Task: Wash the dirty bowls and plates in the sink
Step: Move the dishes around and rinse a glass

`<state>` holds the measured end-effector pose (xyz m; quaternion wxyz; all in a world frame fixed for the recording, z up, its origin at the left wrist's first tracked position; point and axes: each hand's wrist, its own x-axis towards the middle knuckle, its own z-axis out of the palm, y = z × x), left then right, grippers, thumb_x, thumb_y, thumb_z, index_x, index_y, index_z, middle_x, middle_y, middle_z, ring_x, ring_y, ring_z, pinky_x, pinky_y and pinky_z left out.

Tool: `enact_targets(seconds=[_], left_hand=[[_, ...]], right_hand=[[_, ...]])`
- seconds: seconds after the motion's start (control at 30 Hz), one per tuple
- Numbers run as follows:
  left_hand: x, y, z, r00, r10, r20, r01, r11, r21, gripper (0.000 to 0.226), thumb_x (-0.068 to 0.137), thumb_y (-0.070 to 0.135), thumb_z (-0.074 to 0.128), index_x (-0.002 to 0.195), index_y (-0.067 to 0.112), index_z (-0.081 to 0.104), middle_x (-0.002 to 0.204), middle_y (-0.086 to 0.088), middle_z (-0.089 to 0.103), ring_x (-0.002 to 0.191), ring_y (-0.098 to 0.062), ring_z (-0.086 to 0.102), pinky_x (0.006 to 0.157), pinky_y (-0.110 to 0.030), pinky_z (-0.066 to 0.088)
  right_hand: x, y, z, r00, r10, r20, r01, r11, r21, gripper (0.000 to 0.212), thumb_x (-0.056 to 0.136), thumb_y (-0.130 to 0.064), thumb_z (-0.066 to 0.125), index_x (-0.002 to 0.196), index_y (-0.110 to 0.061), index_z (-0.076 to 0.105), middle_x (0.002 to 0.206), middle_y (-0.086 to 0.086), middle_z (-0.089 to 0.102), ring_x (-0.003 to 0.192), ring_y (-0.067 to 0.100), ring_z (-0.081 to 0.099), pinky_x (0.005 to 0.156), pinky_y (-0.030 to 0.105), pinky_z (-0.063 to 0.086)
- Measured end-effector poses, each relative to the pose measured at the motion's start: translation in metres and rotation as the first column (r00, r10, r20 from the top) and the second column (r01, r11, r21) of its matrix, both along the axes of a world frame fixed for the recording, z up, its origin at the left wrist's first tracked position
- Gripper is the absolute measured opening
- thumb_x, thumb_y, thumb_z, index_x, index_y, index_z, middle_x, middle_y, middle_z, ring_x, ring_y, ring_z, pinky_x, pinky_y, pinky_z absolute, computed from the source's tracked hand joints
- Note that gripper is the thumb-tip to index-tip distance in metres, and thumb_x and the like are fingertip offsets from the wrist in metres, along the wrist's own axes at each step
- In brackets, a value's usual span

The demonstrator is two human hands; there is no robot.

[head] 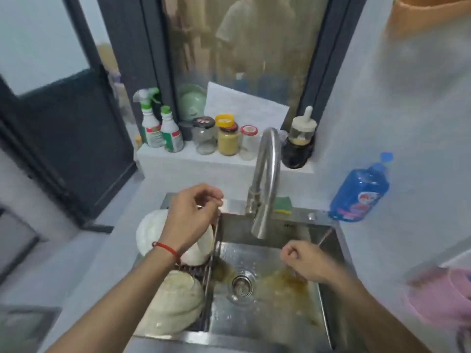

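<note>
Your left hand hung over the left side of the stainless steel sink, fingers curled with thumb and forefinger drawn together; blur hid whether that grip pinched anything. A red string bracelet circled that wrist. Your right hand was low inside the basin, its fingers curled in too, and you could not tell from the picture whether it held anything.

The dirty dishes sat on the dark wire rack set across the sink's left part. A white round bowl stood tilted at the far end, partly behind your left wrist. Nearer you lay a pale, cream-stained round plate, propped at a slant, its surface smeared yellowish.

The basin floor was wet, with brown greasy residue spread to the right of the round metal drain strainer. The curved brushed-steel tap arched over the basin. A blue plastic detergent bottle leaned at the back right corner of the bench, and a green and yellow sponge rested behind the tap.
</note>
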<state>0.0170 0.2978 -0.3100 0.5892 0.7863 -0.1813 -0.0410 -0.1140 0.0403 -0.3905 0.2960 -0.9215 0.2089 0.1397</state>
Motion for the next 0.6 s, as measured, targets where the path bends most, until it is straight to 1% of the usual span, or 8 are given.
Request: enact_targets(seconds=[0.1, 0.17, 0.27, 0.33, 0.4, 0.47, 0.53, 0.6], left_hand=[[0.0, 0.079, -0.082, 0.999, 0.003, 0.033, -0.014, 0.94, 0.341, 0.017, 0.079, 0.012, 0.063, 0.083, 0.025, 0.073, 0.082, 0.013, 0.074, 0.078, -0.009, 0.069, 0.078, -0.033, 0.061], [-0.009, 0.125, -0.13, 0.99, -0.142, 0.005, 0.114, 0.819, 0.563, 0.029, 0.069, 0.021, 0.063, 0.094, 0.033, 0.071, 0.1, 0.015, 0.072, 0.099, -0.014, 0.067, 0.093, -0.029, 0.054], [-0.017, 0.169, -0.183, 0.893, -0.412, -0.178, 0.365, 0.437, 0.822, 0.08, 0.071, 0.044, 0.072, 0.145, 0.048, 0.042, 0.159, 0.0, 0.036, 0.148, -0.03, 0.027, 0.119, -0.053, 0.031], [-0.021, 0.178, -0.201, 0.831, -0.451, -0.325, 0.463, 0.238, 0.854, 0.107, 0.077, 0.049, 0.076, 0.158, 0.052, 0.007, 0.17, -0.003, 0.002, 0.157, -0.031, -0.004, 0.125, -0.057, 0.015], [-0.021, 0.179, -0.214, 0.824, -0.495, -0.275, 0.42, 0.208, 0.883, 0.122, 0.074, 0.037, 0.081, 0.158, 0.05, -0.007, 0.169, -0.007, 0.003, 0.157, -0.035, -0.002, 0.123, -0.056, 0.024], [-0.02, 0.18, -0.222, 0.813, -0.558, -0.168, 0.329, 0.202, 0.922, 0.125, 0.065, 0.022, 0.085, 0.161, 0.039, 0.007, 0.16, -0.013, 0.03, 0.15, -0.043, 0.024, 0.108, -0.054, 0.048], [-0.015, 0.179, -0.229, 0.783, -0.622, 0.006, 0.202, 0.263, 0.943, 0.094, 0.07, 0.012, 0.076, 0.154, 0.019, 0.035, 0.14, -0.013, 0.055, 0.133, -0.042, 0.047, 0.081, -0.047, 0.062], [-0.01, 0.174, -0.229, 0.732, -0.622, 0.279, 0.002, 0.411, 0.911, 0.051, 0.085, 0.011, 0.056, 0.136, 0.013, 0.05, 0.123, -0.009, 0.067, 0.114, -0.04, 0.063, 0.063, -0.041, 0.063]], right_hand=[[-0.006, 0.056, -0.056, 0.972, 0.155, -0.179, -0.154, 0.988, 0.018, 0.021, 0.102, -0.023, 0.055, 0.084, -0.033, 0.054, 0.085, -0.006, 0.057, 0.089, 0.019, 0.059, 0.081, 0.028, 0.047], [-0.004, 0.098, -0.079, 0.967, 0.186, -0.177, -0.175, 0.982, 0.076, 0.006, 0.104, -0.023, 0.053, 0.103, -0.029, 0.056, 0.088, -0.007, 0.052, 0.089, 0.016, 0.052, 0.079, 0.028, 0.042], [0.007, 0.152, -0.111, 0.973, 0.207, -0.097, -0.183, 0.96, 0.213, 0.03, 0.094, -0.02, 0.058, 0.123, -0.019, 0.061, 0.108, -0.005, 0.06, 0.108, 0.016, 0.059, 0.096, 0.032, 0.048], [0.013, 0.174, -0.126, 0.968, 0.239, -0.073, -0.217, 0.95, 0.226, 0.044, 0.087, -0.027, 0.06, 0.132, -0.023, 0.058, 0.125, -0.002, 0.059, 0.121, 0.018, 0.056, 0.103, 0.032, 0.044], [0.02, 0.189, -0.131, 0.964, 0.251, -0.086, -0.223, 0.944, 0.243, 0.057, 0.089, -0.029, 0.062, 0.143, -0.028, 0.047, 0.137, -0.001, 0.053, 0.127, 0.02, 0.052, 0.103, 0.031, 0.042], [0.023, 0.198, -0.135, 0.962, 0.253, -0.102, -0.219, 0.94, 0.263, 0.069, 0.09, -0.027, 0.062, 0.153, -0.028, 0.035, 0.145, 0.001, 0.047, 0.132, 0.022, 0.048, 0.107, 0.031, 0.041], [0.023, 0.2, -0.139, 0.97, 0.228, -0.088, -0.196, 0.941, 0.275, 0.075, 0.087, -0.028, 0.062, 0.156, -0.031, 0.031, 0.147, 0.0, 0.047, 0.129, 0.019, 0.05, 0.108, 0.031, 0.041], [0.023, 0.2, -0.143, 0.98, 0.182, -0.08, -0.148, 0.938, 0.313, 0.074, 0.085, -0.028, 0.064, 0.153, -0.034, 0.036, 0.14, -0.003, 0.055, 0.116, 0.012, 0.057, 0.101, 0.028, 0.046]])
